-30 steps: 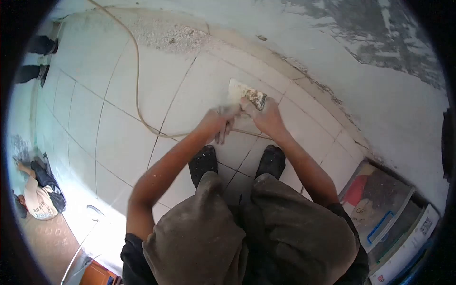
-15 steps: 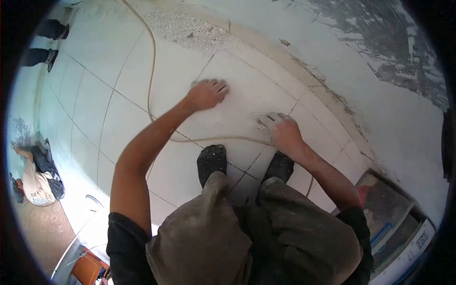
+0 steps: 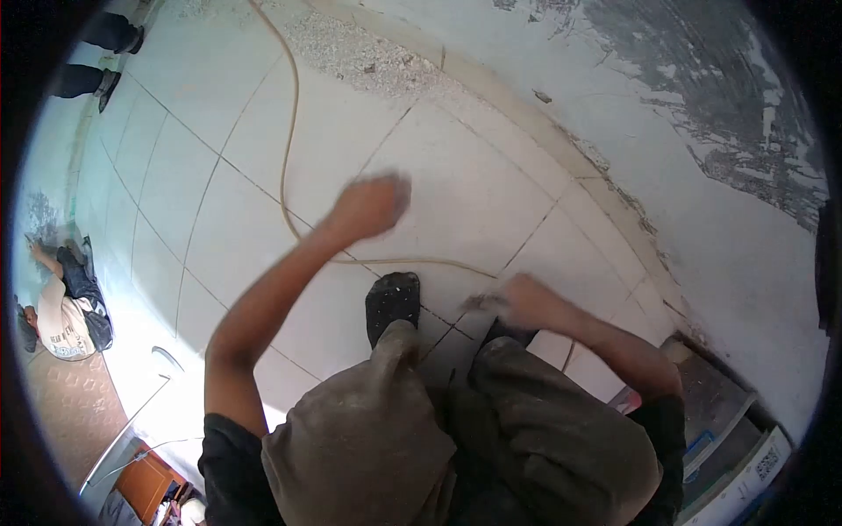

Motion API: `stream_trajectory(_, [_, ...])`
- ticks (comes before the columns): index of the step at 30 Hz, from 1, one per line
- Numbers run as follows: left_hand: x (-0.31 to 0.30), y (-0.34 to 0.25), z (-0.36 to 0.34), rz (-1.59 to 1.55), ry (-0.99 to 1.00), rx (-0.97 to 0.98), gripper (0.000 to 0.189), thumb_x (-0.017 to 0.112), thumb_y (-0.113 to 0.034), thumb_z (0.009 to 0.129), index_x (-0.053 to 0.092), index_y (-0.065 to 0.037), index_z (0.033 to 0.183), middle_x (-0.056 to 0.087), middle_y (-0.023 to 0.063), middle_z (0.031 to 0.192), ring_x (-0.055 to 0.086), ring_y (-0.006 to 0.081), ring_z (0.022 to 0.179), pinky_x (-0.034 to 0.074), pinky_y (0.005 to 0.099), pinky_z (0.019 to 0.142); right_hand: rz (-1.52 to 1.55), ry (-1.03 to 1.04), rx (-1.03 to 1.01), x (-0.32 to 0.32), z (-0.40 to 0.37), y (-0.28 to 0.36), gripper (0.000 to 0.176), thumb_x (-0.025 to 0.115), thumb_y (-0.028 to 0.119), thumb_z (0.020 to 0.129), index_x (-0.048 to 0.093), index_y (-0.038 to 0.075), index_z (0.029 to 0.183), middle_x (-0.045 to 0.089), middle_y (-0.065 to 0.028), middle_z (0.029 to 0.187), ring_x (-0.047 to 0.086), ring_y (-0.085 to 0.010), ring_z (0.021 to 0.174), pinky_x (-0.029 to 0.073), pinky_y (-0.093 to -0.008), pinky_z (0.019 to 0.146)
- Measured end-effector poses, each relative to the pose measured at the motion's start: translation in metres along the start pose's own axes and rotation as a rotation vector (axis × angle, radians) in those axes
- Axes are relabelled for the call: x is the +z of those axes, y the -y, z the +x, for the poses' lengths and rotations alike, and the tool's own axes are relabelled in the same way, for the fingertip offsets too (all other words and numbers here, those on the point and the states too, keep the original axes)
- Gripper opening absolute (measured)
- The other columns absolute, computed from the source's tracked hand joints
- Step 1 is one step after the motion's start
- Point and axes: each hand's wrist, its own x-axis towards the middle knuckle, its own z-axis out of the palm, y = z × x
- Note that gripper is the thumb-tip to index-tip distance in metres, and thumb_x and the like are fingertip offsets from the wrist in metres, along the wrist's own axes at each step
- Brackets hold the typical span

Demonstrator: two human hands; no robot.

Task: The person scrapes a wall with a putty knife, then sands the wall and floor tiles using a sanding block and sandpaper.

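My left hand (image 3: 374, 208) is over the pale floor tiles (image 3: 456, 184), left of centre, its fingers curled inward and smeared by motion. My right hand (image 3: 533, 304) is lower and nearer to me, in front of my right foot (image 3: 510, 331). Its fingers are closed, and a small blurred greyish thing (image 3: 481, 302) sticks out at the fingertips; I cannot tell what it is. A thin beige hose (image 3: 412, 260) runs across the tiles and ends its visible stretch beside the right hand. My left foot (image 3: 393, 298), dark with white flecks, stands between the hands.
Whitish crumbled debris (image 3: 377, 66) lies along the wall's foot. The wall (image 3: 702, 149) has a scraped grey patch. A box with a printed label (image 3: 763, 460) stands at lower right. Another person's legs (image 3: 92, 81) are at upper left; a person (image 3: 68, 320) sits at far left.
My right hand has drawn back toward my feet with the greyish thing. My left hand has shifted slightly down and curled. The view has tilted a little.
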Motion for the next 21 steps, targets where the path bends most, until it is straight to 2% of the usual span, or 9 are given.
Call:
stream_trajectory(2, [0.007, -0.031, -0.029, -0.025, 0.242, 0.027, 0.024, 0.057, -0.018, 0.079, 0.058, -0.006, 0.099, 0.055, 0.017, 0.098, 0.062, 0.0326, 0.073, 0.051, 0.0443, 0.063, -0.224, 0.041, 0.06, 0.036, 0.017, -0.005, 0.022, 0.055, 0.016, 0.078, 0.064, 0.002, 0.093, 0.062, -0.0198, 0.08, 0.06, -0.0371, 0.073, 0.048, -0.0447, 0.065])
stream_trajectory(4, [0.015, -0.04, -0.038, -0.003, 0.228, 0.024, 0.021, 0.06, -0.015, 0.075, 0.06, -0.006, 0.094, 0.054, 0.0159, 0.098, 0.063, 0.031, 0.072, 0.052, 0.0426, 0.062, -0.439, 0.078, 0.116, 0.034, 0.034, 0.006, 0.022, 0.054, 0.015, 0.076, 0.064, 0.002, 0.091, 0.061, -0.0201, 0.079, 0.059, -0.0369, 0.071, 0.048, -0.0452, 0.064])
stream_trajectory(6, [0.023, -0.039, -0.036, 0.09, 0.209, 0.037, 0.022, 0.062, -0.014, 0.073, 0.06, -0.007, 0.094, 0.053, 0.0151, 0.095, 0.063, 0.0304, 0.072, 0.052, 0.0426, 0.061, -0.373, -0.444, 0.087, 0.007, 0.043, 0.017, 0.024, 0.055, 0.014, 0.072, 0.063, 0.003, 0.091, 0.061, -0.0192, 0.079, 0.06, -0.0365, 0.071, 0.049, -0.0465, 0.065])
stream_trajectory(7, [0.017, -0.036, -0.03, 0.068, 0.15, 0.002, 0.018, 0.061, -0.014, 0.074, 0.06, -0.008, 0.091, 0.055, 0.0134, 0.096, 0.062, 0.0305, 0.072, 0.051, 0.0421, 0.061, -0.359, -0.445, 0.107, 0.014, 0.048, 0.009, 0.018, 0.056, 0.018, 0.072, 0.062, 0.002, 0.077, 0.06, -0.0173, 0.074, 0.063, -0.0336, 0.07, 0.049, -0.0462, 0.061])
stream_trajectory(8, [0.009, -0.032, -0.023, 0.074, 0.146, 0.003, 0.018, 0.061, -0.014, 0.074, 0.06, -0.008, 0.091, 0.055, 0.0134, 0.096, 0.062, 0.0305, 0.072, 0.051, 0.0421, 0.061, -0.362, -0.452, 0.105, 0.018, 0.044, 0.015, 0.018, 0.056, 0.018, 0.072, 0.062, 0.002, 0.077, 0.06, -0.0173, 0.074, 0.063, -0.0336, 0.07, 0.049, -0.0462, 0.061])
stream_trajectory(13, [-0.045, -0.034, 0.006, -0.094, -0.092, 0.091, 0.015, 0.06, -0.019, 0.077, 0.055, -0.007, 0.084, 0.059, 0.0101, 0.077, 0.06, 0.0307, 0.073, 0.047, 0.0432, 0.061, -0.23, 0.149, -0.05, 0.055, 0.032, 0.03, 0.021, 0.057, 0.015, 0.071, 0.061, -0.003, 0.08, 0.062, -0.0212, 0.079, 0.062, -0.0385, 0.076, 0.05, -0.0471, 0.068])
stream_trajectory(14, [-0.051, -0.039, 0.01, -0.121, -0.121, 0.102, 0.015, 0.06, -0.021, 0.078, 0.055, -0.008, 0.084, 0.058, 0.0101, 0.073, 0.059, 0.0307, 0.074, 0.045, 0.0431, 0.061, -0.237, 0.143, -0.048, 0.06, 0.042, 0.023, 0.021, 0.057, 0.015, 0.071, 0.061, -0.003, 0.08, 0.062, -0.0212, 0.079, 0.062, -0.0385, 0.076, 0.05, -0.0471, 0.068])
stream_trajectory(18, [-0.068, -0.053, 0.02, -0.244, -0.218, 0.123, 0.018, 0.062, -0.023, 0.077, 0.054, -0.008, 0.083, 0.059, 0.0106, 0.073, 0.059, 0.0313, 0.073, 0.045, 0.0429, 0.061, -0.177, -0.614, 0.224, 0.021, 0.093, 0.024, 0.023, 0.059, 0.015, 0.071, 0.062, -0.003, 0.084, 0.062, -0.0235, 0.079, 0.06, -0.041, 0.078, 0.048, -0.0475, 0.076])
stream_trajectory(21, [-0.073, -0.048, 0.029, -0.213, -0.24, 0.066, 0.02, 0.064, -0.023, 0.076, 0.054, -0.008, 0.083, 0.06, 0.0115, 0.073, 0.059, 0.0328, 0.072, 0.045, 0.0436, 0.062, 0.12, -0.841, 0.026, -0.005, 0.09, 0.052, 0.025, 0.06, 0.02, 0.073, 0.062, -0.003, 0.082, 0.061, -0.024, 0.078, 0.06, -0.0418, 0.077, 0.047, -0.049, 0.075])
